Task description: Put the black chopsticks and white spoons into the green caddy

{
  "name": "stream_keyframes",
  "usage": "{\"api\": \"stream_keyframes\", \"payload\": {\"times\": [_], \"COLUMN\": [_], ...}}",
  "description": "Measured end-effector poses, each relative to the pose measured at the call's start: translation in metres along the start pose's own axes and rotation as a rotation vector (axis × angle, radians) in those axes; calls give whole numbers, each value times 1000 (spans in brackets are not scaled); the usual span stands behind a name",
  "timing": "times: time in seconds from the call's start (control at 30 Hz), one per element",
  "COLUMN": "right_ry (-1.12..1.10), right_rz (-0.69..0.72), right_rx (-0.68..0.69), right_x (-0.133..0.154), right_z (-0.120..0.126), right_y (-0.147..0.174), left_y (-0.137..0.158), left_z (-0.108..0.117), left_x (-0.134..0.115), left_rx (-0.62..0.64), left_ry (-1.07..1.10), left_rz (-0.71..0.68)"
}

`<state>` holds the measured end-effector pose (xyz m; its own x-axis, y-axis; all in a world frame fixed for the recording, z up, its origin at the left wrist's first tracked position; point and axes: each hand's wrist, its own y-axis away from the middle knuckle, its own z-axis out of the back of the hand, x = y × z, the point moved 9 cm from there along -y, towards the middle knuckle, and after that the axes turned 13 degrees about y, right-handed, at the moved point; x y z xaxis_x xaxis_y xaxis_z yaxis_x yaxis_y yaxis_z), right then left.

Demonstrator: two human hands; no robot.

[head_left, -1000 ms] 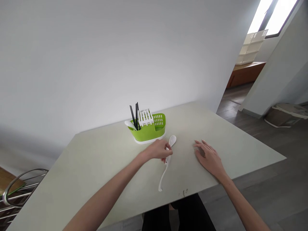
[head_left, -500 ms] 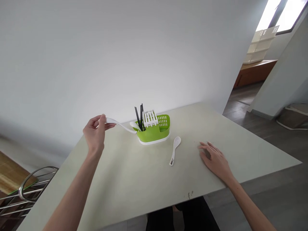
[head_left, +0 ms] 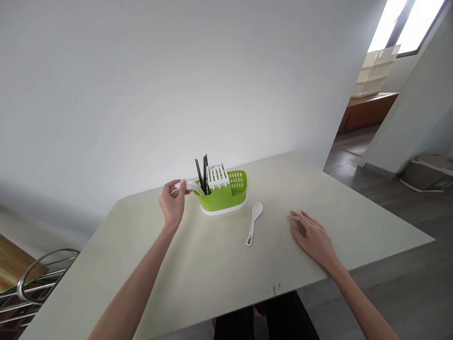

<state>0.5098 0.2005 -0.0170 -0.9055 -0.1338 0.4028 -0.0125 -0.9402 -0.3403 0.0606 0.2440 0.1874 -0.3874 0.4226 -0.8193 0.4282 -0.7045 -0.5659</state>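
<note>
My left hand [head_left: 172,204] pinches a white spoon [head_left: 191,185] at the left end of a green cutlery holder [head_left: 219,200]. The spoon's handle points down into the left compartment, beside black chopsticks [head_left: 200,175] that stand there. Another white spoon is in that compartment too, hard to tell apart from the held one. A loose white spoon [head_left: 254,223] lies on the table in front of the holder, bowl facing away from me. To its right, my right hand [head_left: 313,238] rests on the tabletop with loosely spread fingers, holding nothing.
The holder has a white slotted piece [head_left: 218,175] on top and stands on a pale table [head_left: 198,274] against a grey-white wall [head_left: 184,85]. A metal rack [head_left: 42,278] stands beyond the left table edge. My dark-clothed legs [head_left: 269,318] are under the front edge.
My left hand has moved right with the spoon, bringing its handle from the holder's left edge down into the left compartment. My right hand has stayed on the table.
</note>
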Motion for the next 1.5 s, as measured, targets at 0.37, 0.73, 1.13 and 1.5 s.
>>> {"api": "stream_keyframes", "payload": {"times": [0.37,0.73,1.13,1.5], "right_ry": [3,-9,10,-11], "right_rz": [-13,-5,-10,-16], "right_rx": [-2,27,18,6], "right_x": [0,0,0,3], "right_z": [-3,-3,1,5], "right_y": [0,1,1,-3], "left_y": [8,2,139,160], "left_z": [-11,-15,-145,-231], "left_x": [26,17,1,41], "left_rx": [117,153,1000,1078], "left_ry": [-132,-258,-365,-847], "left_rz": [60,-30,-79,144]}}
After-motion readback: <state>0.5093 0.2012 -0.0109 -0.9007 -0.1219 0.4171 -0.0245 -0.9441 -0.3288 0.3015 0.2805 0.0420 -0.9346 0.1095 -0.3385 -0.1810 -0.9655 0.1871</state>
